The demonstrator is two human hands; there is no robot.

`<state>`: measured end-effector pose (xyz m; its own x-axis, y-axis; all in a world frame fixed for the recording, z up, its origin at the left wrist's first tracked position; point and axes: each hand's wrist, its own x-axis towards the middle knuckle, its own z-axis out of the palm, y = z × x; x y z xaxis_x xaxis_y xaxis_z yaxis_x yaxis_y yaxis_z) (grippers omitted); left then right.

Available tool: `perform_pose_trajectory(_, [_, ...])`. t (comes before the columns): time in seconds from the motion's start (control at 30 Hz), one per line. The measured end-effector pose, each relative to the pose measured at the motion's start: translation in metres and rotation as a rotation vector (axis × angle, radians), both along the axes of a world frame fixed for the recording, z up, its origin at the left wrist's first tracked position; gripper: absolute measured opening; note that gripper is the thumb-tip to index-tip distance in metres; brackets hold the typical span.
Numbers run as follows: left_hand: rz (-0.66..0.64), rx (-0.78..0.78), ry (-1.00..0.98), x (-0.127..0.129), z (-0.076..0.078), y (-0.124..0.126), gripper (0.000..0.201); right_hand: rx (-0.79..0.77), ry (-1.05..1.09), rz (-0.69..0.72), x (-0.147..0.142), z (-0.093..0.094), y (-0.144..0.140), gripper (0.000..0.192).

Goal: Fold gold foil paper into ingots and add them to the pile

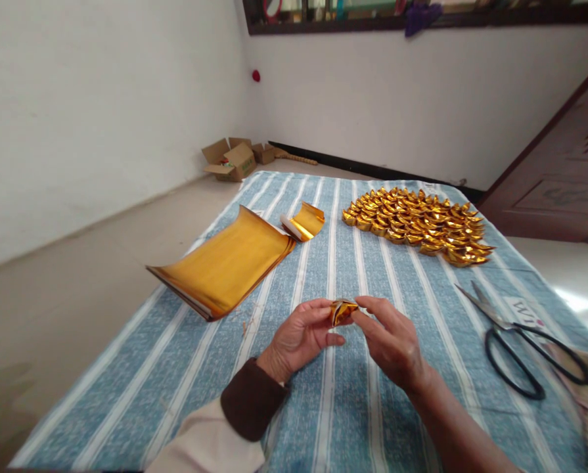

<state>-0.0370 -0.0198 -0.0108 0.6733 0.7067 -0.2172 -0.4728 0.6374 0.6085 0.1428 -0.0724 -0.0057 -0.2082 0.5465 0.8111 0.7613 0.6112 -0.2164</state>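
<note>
Over the near middle of the striped cloth, a small folded gold foil paper ingot [341, 313] sits between my two hands. My left hand [306, 332] pinches its left side between thumb and fingers. On its right side, the fingers of my right hand [389, 338] press at the edge. A stack of large gold foil sheets [229, 259] with curled edges lies to the left. Just beyond it rests a smaller curled pile of gold foil pieces [307, 222]. Many finished-looking gold paper ingots [416, 220] stand packed in rows at the far right.
Black-handled scissors [508, 332] lie partly spread on the right of the blue and white striped cloth [323, 276]. An open cardboard box [232, 159] stands on the floor past the far left corner. White walls and a dark red door [564, 151] are behind.
</note>
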Motion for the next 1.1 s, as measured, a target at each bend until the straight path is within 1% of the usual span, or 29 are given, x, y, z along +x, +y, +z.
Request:
perform_pose_trajectory(0.1, [-0.019, 0.003, 0.004, 0.001, -0.002, 0.000, 0.016, -0.014, 0.045, 0.008, 0.000, -0.002, 0.001, 0.027])
perform_pose_trajectory(0.2, [-0.025, 0.010, 0.026, 0.003, -0.001, 0.000, 0.018, -0.062, 0.109, 0.032, -0.001, -0.003, 0.002, 0.025])
perform_pose_trajectory(0.43, [0.074, -0.015, 0.089, 0.007, 0.003, -0.001, 0.024, -0.155, 0.299, 0.063, -0.008, 0.001, 0.001, 0.016])
perform_pose_trajectory(0.57, [0.107, -0.007, 0.115, 0.009, 0.004, -0.001, 0.026, -0.212, 0.319, 0.060, -0.013, 0.001, -0.001, 0.013])
perform_pose_trajectory(0.73, [0.131, -0.012, 0.122, 0.010, 0.002, -0.003, 0.025, -0.246, 0.352, 0.017, -0.020, -0.002, -0.001, 0.008])
perform_pose_trajectory(0.87, [0.134, -0.009, 0.142, 0.012, 0.001, -0.003, 0.026, -0.242, 0.368, 0.001, -0.022, -0.005, -0.001, 0.011])
perform_pose_trajectory(1.1, [0.148, 0.028, 0.192, 0.014, 0.004, -0.004, 0.024, -0.212, 0.364, -0.026, -0.023, -0.006, -0.001, 0.013])
